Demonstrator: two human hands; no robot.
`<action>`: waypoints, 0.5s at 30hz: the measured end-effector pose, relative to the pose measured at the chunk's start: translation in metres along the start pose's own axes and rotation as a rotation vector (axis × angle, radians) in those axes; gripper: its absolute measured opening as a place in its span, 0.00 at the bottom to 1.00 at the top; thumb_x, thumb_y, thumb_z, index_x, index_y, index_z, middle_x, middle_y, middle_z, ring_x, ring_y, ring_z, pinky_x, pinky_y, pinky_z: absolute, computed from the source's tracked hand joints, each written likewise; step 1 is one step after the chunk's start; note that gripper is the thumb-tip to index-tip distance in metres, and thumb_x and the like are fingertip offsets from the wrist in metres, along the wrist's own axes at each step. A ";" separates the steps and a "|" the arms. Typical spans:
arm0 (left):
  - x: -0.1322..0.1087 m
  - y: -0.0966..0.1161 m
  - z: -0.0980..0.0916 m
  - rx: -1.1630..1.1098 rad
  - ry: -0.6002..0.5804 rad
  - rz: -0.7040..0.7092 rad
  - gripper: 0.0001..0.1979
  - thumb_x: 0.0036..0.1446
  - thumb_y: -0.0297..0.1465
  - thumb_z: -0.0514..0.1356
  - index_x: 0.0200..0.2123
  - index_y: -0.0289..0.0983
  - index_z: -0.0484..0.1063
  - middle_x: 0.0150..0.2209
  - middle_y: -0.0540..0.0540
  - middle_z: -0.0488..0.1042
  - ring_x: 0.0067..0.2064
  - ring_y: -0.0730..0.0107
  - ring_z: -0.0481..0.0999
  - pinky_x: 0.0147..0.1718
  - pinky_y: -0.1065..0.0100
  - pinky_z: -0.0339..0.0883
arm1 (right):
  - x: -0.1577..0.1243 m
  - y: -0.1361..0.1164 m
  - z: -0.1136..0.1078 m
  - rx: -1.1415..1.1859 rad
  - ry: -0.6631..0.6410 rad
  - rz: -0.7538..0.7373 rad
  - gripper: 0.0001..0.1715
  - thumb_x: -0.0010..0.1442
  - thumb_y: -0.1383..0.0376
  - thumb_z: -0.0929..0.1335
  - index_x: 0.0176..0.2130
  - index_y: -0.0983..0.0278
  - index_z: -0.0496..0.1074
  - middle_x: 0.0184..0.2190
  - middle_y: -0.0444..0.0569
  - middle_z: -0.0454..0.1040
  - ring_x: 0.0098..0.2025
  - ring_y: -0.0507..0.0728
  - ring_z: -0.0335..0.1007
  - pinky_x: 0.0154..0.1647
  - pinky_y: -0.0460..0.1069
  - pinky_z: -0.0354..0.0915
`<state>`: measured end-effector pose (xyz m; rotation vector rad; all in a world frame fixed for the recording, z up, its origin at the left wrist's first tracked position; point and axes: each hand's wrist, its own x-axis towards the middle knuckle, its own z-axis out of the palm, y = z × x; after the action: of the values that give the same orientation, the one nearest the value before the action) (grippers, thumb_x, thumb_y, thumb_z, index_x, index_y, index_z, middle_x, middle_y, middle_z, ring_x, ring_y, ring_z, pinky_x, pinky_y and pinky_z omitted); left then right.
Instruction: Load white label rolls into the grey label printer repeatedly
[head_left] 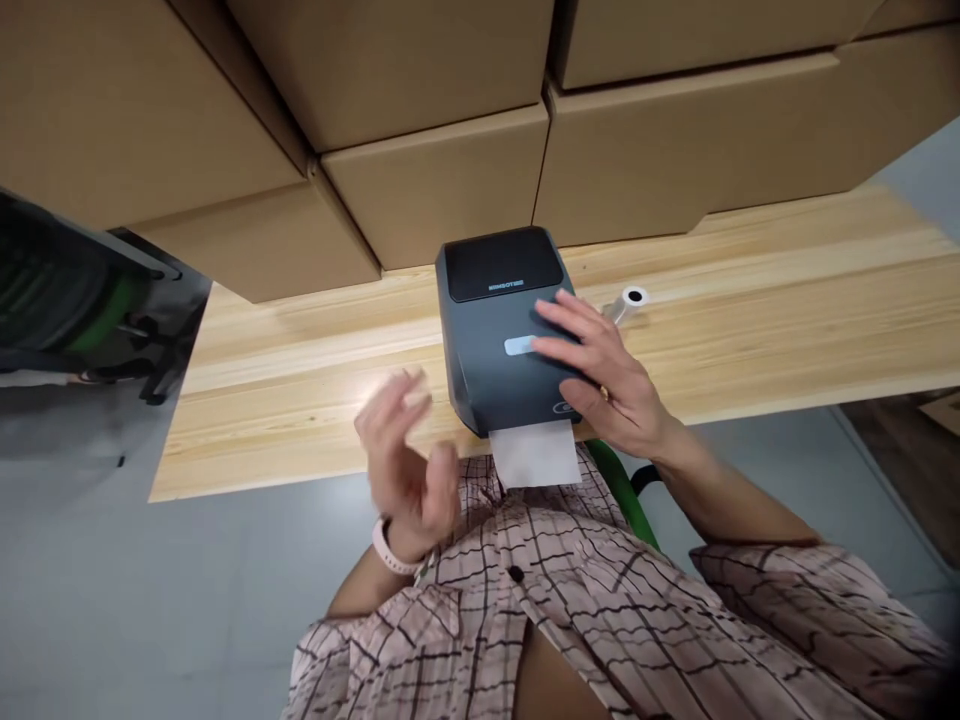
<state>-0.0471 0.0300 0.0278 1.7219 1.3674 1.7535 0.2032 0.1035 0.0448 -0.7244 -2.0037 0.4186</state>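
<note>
A dark grey label printer (499,330) stands at the near edge of a light wooden table (300,400). A white label sheet (535,455) sticks out of its front slot towards me. My right hand (604,375) lies flat on the printer's lid with the fingers stretched out, holding nothing. My left hand (405,460), with a pale pink wristband, hovers in the air just left of the printer. It is blurred by motion, its fingers loosely apart and nothing in them.
Large cardboard boxes (420,130) are stacked along the back of the table, right behind the printer. A small white paper roll (628,300) lies to the printer's right. A green chair part (626,495) shows below the table edge, and a dark rack (67,300) stands at the left.
</note>
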 end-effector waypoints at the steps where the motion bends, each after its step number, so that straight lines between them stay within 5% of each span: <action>1: 0.006 -0.004 0.009 -0.033 0.020 -0.049 0.29 0.68 0.48 0.65 0.70 0.52 0.70 0.76 0.49 0.66 0.80 0.46 0.59 0.80 0.38 0.51 | -0.004 -0.001 0.005 0.020 0.035 0.046 0.27 0.79 0.55 0.64 0.73 0.43 0.68 0.79 0.41 0.62 0.82 0.66 0.54 0.81 0.73 0.53; 3: 0.018 -0.011 0.027 -0.153 -0.069 -0.240 0.36 0.69 0.50 0.65 0.75 0.54 0.62 0.82 0.50 0.54 0.84 0.46 0.47 0.82 0.40 0.44 | -0.011 -0.004 0.015 0.059 0.116 0.144 0.28 0.79 0.53 0.64 0.73 0.41 0.67 0.82 0.36 0.53 0.83 0.67 0.48 0.82 0.73 0.51; 7: 0.025 -0.023 0.044 -0.357 -0.234 -0.521 0.46 0.65 0.55 0.67 0.79 0.53 0.54 0.82 0.45 0.55 0.83 0.44 0.52 0.80 0.44 0.52 | -0.026 -0.006 0.035 0.049 0.236 0.253 0.24 0.80 0.55 0.61 0.68 0.42 0.73 0.83 0.33 0.48 0.84 0.67 0.47 0.84 0.74 0.45; 15: 0.013 -0.030 0.039 -0.355 -0.236 -0.474 0.48 0.64 0.54 0.69 0.79 0.54 0.51 0.80 0.41 0.58 0.80 0.44 0.59 0.77 0.44 0.58 | -0.036 0.000 0.047 -0.044 0.275 0.188 0.29 0.79 0.58 0.58 0.72 0.40 0.68 0.83 0.29 0.48 0.83 0.63 0.49 0.86 0.71 0.39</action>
<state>-0.0258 0.0702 0.0041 1.2415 1.1570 1.3774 0.1770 0.0804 -0.0026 -0.9494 -1.6974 0.3639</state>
